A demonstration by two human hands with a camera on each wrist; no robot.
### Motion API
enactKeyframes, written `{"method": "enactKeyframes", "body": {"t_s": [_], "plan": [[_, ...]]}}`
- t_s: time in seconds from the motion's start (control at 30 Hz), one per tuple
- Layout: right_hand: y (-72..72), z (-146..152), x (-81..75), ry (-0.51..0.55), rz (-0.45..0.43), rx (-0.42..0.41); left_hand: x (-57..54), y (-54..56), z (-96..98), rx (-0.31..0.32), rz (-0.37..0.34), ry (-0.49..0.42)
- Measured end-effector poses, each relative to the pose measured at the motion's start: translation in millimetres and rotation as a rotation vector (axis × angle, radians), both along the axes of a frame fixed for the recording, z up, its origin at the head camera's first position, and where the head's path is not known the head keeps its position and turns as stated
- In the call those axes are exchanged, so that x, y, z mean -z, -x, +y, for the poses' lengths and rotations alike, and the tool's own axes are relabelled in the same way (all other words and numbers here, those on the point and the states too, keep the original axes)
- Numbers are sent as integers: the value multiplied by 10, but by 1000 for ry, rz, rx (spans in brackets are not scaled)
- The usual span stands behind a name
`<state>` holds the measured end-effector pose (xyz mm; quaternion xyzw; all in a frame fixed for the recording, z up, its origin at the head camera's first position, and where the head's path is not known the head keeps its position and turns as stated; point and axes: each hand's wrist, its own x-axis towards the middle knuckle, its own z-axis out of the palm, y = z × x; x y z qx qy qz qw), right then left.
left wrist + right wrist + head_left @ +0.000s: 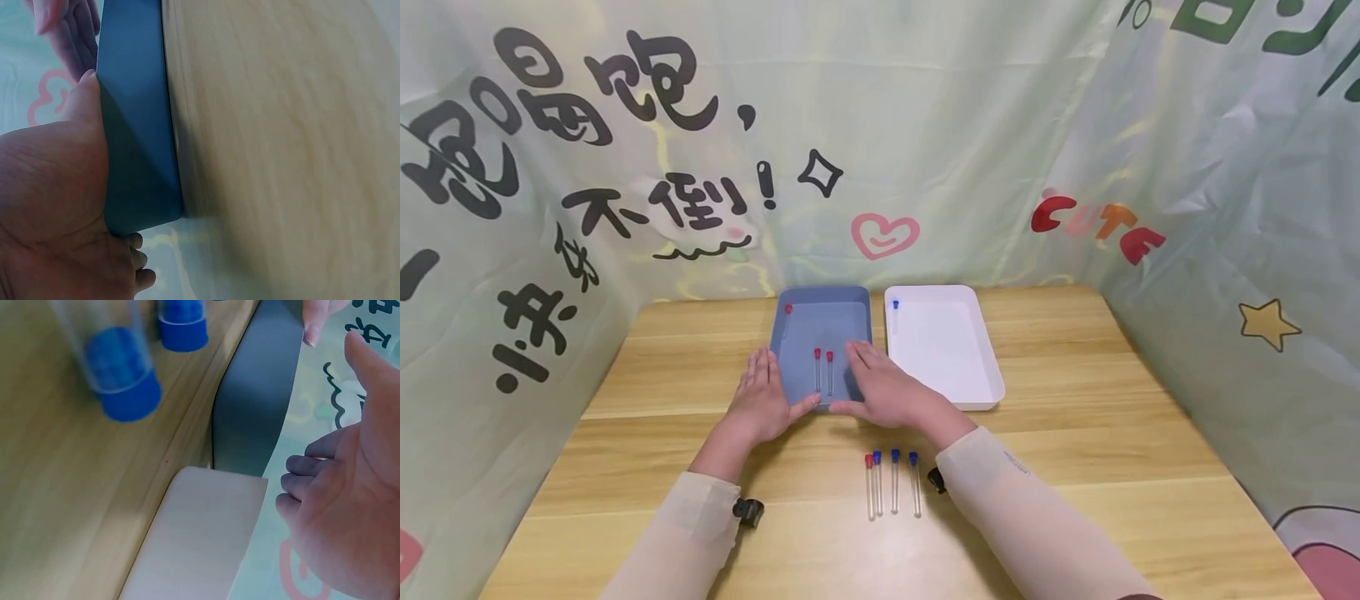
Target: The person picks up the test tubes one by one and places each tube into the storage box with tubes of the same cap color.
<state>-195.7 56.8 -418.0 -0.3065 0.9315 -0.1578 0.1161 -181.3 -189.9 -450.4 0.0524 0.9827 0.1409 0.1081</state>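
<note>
My left hand lies against the front left corner of a blue-grey tray; in the left wrist view, its thumb touches the tray's rim and its fingertips show past the side wall. Over the tray's front right part, my right hand is spread with straight fingers and holds nothing. Between the hands, two red-capped tubes lie side by side in the tray. Another red-capped tube lies at its back left. Whether the right hand touches the tray, I cannot tell.
A white tray stands right of the blue-grey one, with a blue-capped tube at its back left. Nearer on the wooden table lie one red-capped tube and three blue-capped tubes. A printed curtain hangs behind.
</note>
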Motion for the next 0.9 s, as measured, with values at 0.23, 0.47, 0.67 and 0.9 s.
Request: {"method": "enactKeyframes", "body": {"t_s": [0.23,0.47,0.67,0.9], "plan": [[-171,159,-7,34,-28,28,-3,-17,15,3,-6,-9],[-338,282,-38,85,-62,36,-19,-11,0,-1,-11,-5],[-474,345,-41,95,-79,28,-13,-5,-22,4,-6,8],[-623,401,-20,94,-83,41,9,0,-10,14,2,0]]}}
